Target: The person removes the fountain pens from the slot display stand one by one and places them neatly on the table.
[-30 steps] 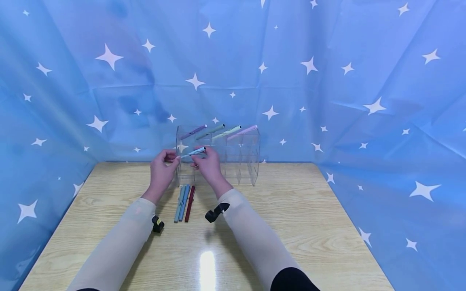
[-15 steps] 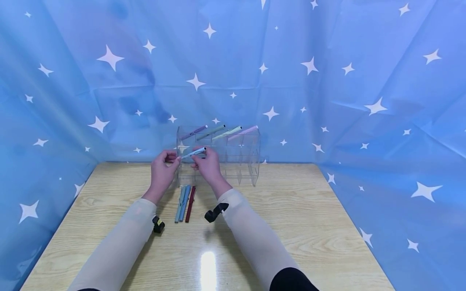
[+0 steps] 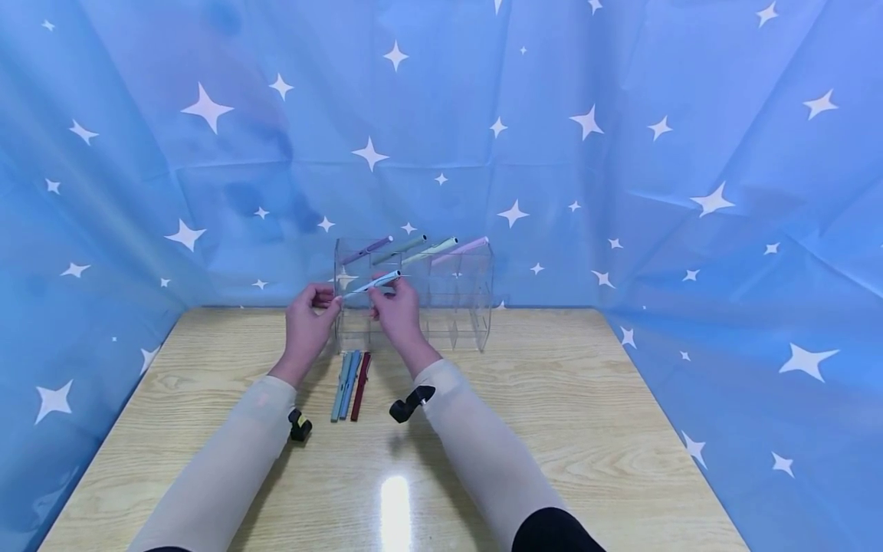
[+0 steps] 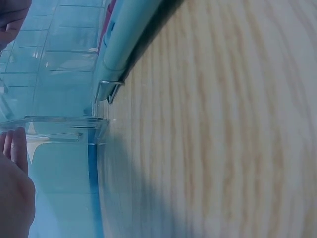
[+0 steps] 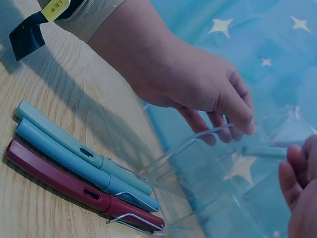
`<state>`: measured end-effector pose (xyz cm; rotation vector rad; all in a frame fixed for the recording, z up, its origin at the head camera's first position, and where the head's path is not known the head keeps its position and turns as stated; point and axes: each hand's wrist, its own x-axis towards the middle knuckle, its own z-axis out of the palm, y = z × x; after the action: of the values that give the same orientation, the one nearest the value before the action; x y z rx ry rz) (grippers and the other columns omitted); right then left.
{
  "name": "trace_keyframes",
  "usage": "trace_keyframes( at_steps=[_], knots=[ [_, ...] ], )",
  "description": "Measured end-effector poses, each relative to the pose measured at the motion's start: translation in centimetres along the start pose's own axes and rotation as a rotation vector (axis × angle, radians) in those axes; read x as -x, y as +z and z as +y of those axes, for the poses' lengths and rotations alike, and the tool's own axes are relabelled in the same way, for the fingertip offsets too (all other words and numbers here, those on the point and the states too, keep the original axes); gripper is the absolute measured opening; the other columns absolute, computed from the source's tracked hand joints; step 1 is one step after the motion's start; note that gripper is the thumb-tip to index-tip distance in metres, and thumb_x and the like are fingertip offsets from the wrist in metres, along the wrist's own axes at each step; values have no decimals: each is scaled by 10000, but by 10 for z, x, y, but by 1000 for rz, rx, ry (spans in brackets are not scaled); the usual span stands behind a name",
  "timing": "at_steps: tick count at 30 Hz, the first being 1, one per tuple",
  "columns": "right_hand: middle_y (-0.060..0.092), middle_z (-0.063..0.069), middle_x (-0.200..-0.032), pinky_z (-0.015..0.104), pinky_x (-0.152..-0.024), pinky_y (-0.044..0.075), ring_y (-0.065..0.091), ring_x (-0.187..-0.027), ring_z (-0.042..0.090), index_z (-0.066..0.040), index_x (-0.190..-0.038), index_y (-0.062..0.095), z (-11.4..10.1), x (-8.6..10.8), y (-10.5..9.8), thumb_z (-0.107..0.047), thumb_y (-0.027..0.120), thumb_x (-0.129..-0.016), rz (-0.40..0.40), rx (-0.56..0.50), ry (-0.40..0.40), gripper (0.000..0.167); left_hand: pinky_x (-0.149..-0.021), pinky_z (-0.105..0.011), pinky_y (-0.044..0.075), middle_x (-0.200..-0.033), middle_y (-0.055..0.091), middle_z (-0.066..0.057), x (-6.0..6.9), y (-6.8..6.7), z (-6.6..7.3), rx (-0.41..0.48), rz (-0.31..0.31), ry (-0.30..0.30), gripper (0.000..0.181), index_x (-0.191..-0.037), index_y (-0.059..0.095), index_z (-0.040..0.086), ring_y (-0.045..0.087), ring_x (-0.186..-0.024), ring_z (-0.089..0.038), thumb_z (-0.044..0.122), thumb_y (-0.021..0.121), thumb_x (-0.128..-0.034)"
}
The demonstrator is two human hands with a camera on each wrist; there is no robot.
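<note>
A clear acrylic pen rack (image 3: pixel 455 310) stands at the back of the table. My left hand (image 3: pixel 308 326) grips its left side wall, thumb in front, as the right wrist view also shows. With my right hand (image 3: pixel 400 310) I pinch a light blue pen (image 3: pixel 378 283) at the rack's front left. The pen slants, its lower end close to my left thumb and its upper end up to the right. Across the rack's top tier lie a purple pen (image 3: pixel 368 250), a dark green pen (image 3: pixel 402 250), a pale green pen (image 3: pixel 431 251) and a lilac pen (image 3: pixel 461 251).
In front of the rack a teal pen (image 5: pixel 74 141), a blue pen (image 5: pixel 64 157) and a dark red pen (image 5: pixel 59 178) lie side by side on the wooden table (image 3: pixel 552 429). A blue star-patterned curtain (image 3: pixel 621 153) hangs behind and at both sides.
The light blue pen in my right hand has slid slightly up and to the right, and the fingers have shifted lower along it. My left hand stays on the rack.
</note>
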<state>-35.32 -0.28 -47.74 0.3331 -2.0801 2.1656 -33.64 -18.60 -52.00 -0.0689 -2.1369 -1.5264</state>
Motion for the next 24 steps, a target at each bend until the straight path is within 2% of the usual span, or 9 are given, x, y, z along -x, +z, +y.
trace_keyframes(
  at_steps=[2,5,7,9,12,18,21,24],
  knots=[
    [704,49,-1119,477,-660,642,637,-681,274,44,-1332,697,-1,0,-1,-38,720,-1064,10,-10,-18,282,-829,-234,559,-1110,744,-133,0,0,0,-4,-2,-1,270,-1247,721,-37,683,-999,-252,114,786,-1033],
    [716,89,-1095,287,-579,566,605,-669,248,48,-1318,695,-2,0,-3,-43,728,-1059,25,-25,-51,276,-850,-244,557,-1112,747,-132,0,0,0,-9,-5,-1,269,-1246,723,-26,683,-1007,-252,129,789,-1035],
    [713,142,-1072,239,-556,519,579,-649,199,28,-1307,698,-3,-1,-5,-58,727,-1067,25,-34,-75,257,-853,-248,559,-1117,745,-127,0,0,0,-9,-8,-7,263,-1245,723,-13,682,-1014,-253,130,790,-1034],
    [705,230,-1057,228,-547,494,553,-631,144,26,-1305,694,-4,-1,-7,-64,725,-1072,20,-39,-106,251,-855,-249,563,-1120,743,-120,0,0,1,-6,-11,-10,261,-1249,721,-6,679,-1018,-248,126,789,-1034],
    [690,266,-1032,233,-565,507,567,-646,129,42,-1319,682,-6,-1,-11,-57,720,-1074,8,-47,-136,267,-852,-250,566,-1120,739,-116,0,-1,1,-1,-15,-16,270,-1255,716,-9,676,-1019,-244,121,789,-1031],
    [739,172,-1105,266,-677,625,718,-793,291,98,-1352,654,-10,0,-18,-35,714,-1072,-12,-62,-146,316,-856,-243,561,-1117,741,-113,-1,-1,0,2,-14,-17,278,-1257,715,-21,674,-1011,-226,123,789,-1030],
    [736,238,-1126,291,-704,641,741,-850,335,111,-1343,655,-12,1,-21,-28,711,-1073,-34,-69,-147,309,-855,-243,557,-1116,743,-125,-1,-1,0,11,-12,-14,278,-1255,714,-31,673,-1007,-230,118,787,-1031],
    [734,251,-1105,381,-770,664,741,-897,341,123,-1330,654,-13,3,-25,-32,708,-1076,-56,-56,-151,302,-849,-244,554,-1121,743,-145,-1,-1,1,23,-14,-12,275,-1253,713,-40,673,-1006,-241,111,782,-1034]
  ],
)
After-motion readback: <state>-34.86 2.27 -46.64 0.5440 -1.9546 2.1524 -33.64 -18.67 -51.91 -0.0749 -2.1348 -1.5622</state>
